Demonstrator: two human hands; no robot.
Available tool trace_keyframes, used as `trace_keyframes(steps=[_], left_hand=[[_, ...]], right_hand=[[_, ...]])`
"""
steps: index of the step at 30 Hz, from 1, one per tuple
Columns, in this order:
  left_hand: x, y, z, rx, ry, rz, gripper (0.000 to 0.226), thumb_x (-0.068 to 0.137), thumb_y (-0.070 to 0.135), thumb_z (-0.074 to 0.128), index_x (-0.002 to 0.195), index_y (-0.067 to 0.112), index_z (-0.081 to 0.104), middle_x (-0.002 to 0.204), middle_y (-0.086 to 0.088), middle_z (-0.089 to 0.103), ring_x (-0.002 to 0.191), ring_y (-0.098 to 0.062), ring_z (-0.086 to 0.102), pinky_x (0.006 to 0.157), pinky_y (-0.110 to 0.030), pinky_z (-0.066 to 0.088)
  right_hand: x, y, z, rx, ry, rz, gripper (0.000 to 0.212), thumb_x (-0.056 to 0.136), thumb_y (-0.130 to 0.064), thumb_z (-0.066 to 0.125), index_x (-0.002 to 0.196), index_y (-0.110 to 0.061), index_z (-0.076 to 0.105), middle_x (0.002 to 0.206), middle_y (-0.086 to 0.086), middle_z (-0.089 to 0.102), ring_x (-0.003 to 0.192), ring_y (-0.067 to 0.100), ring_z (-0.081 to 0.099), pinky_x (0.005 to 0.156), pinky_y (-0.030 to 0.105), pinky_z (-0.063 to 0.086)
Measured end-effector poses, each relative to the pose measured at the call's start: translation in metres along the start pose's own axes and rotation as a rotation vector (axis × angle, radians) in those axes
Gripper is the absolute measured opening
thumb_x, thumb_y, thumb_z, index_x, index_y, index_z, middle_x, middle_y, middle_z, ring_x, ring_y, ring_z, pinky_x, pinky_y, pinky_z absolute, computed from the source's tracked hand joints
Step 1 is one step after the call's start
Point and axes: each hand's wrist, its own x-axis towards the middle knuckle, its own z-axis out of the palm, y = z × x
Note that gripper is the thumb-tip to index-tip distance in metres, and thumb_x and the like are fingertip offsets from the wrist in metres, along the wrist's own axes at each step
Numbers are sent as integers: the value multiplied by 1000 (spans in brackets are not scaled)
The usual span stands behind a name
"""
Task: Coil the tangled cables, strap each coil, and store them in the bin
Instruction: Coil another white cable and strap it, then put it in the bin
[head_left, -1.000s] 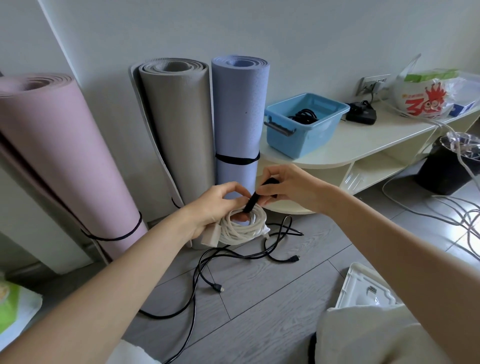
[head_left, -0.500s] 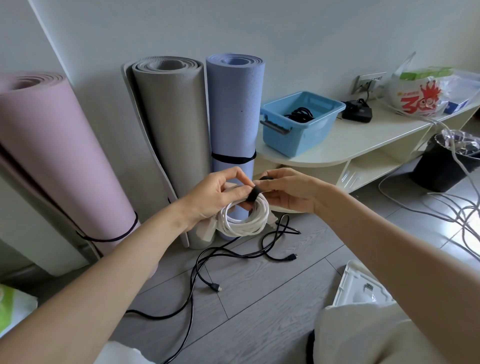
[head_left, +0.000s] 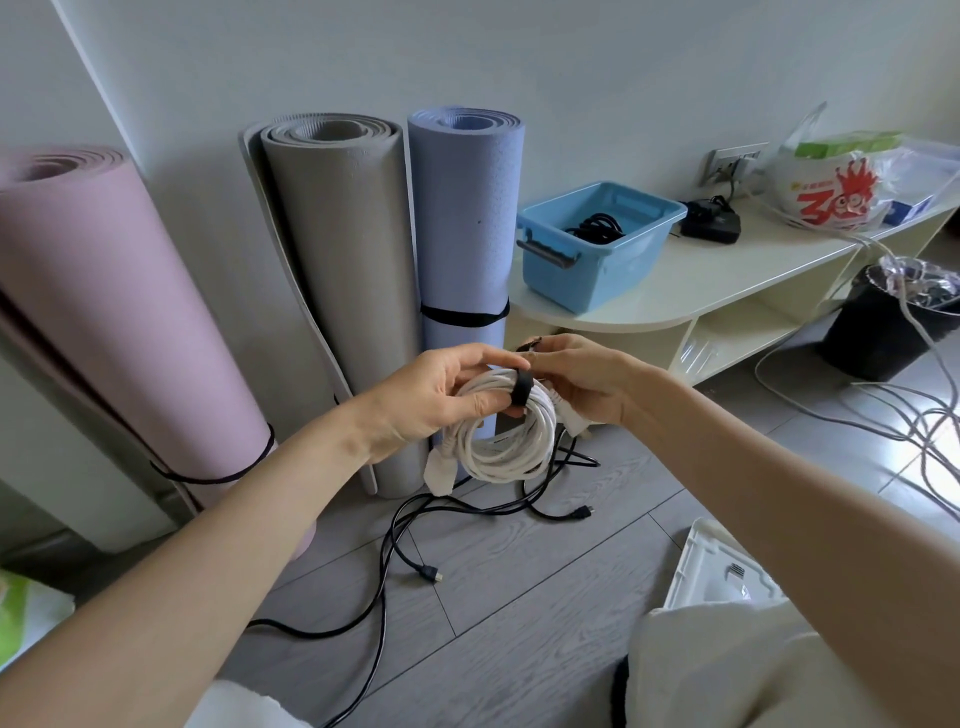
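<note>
Your left hand and right hand pinching a white cable coil at its black strap, above grey plank floor with loose black cable, three rolled mats against white wall, blue bin on cream tabletop, fingers closed on coil.

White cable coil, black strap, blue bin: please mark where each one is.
white cable coil (head_left: 511, 457), head view, lower loops of the coil
black strap (head_left: 521, 389), head view, band around the coil's top
blue bin (head_left: 597, 280), head view, front wall
</note>
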Motion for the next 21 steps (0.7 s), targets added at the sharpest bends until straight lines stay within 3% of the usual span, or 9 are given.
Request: trace_keyframes(steps=[3,5,7,9,11,13,16,19,21], left_hand=[[1,-1,0,13,11,-9,34,88,1,55,120,10,55,109,-12,65,101,-13,61,95,-22,47],[3,-1,-1,29,69,1,33,87,2,57,120,6,55,109,-16,65,98,-15,61,91,-23,48],[7,-4,-4,43,167,15,31,86,1,59,117,1,56,106,-14,66,95,-15,62,91,-26,48],[9,-9,-10,74,266,18,30,85,2,61,114,1,57,104,-12,67,94,-18,62,92,-30,48],[11,-12,-11,100,314,11,26,86,5,61,112,6,59,104,-12,68,95,-19,63,90,-29,49],[13,-14,-10,139,345,-3,21,88,12,62,109,12,62,104,-8,68,95,-14,62,85,-23,49],[16,-16,-11,146,370,-28,25,88,17,62,113,12,62,109,-7,68,98,-13,60,90,-27,47],[16,-16,-10,128,365,-40,23,90,13,59,112,11,61,102,-5,67,91,-10,60,89,-25,46],[16,-15,-8,69,371,-42,22,90,10,58,111,7,61,90,-3,66,79,-5,61,81,-19,47]], right_hand=[[3,4,3,-3,61,29,15,86,-11,61,73,-8,52,66,7,56,53,13,52,53,21,50],[3,3,5,2,84,49,18,81,-19,67,81,-5,55,76,13,57,58,16,51,59,26,50],[0,-2,5,9,41,35,34,76,-35,66,90,-4,58,82,13,56,62,16,47,62,26,44],[-6,-11,8,20,-60,-3,36,79,-41,60,88,-6,59,76,6,56,62,14,45,60,22,39],[-15,-17,10,-105,-136,-79,28,83,-32,61,91,-5,61,73,3,59,64,10,48,58,17,37],[-19,-21,15,-378,-99,-139,17,85,-14,64,97,-4,60,74,-1,59,56,2,48,49,9,35],[-12,-22,20,-685,30,-196,32,78,-4,70,107,-9,59,92,1,62,64,6,50,52,6,36],[-7,-20,20,-757,89,-240,33,76,-1,68,106,-11,59,101,8,65,77,14,53,73,23,45],[-5,-21,20,-807,103,-277,30,76,-2,66,103,-12,58,98,6,65,77,15,54,76,30,47]])
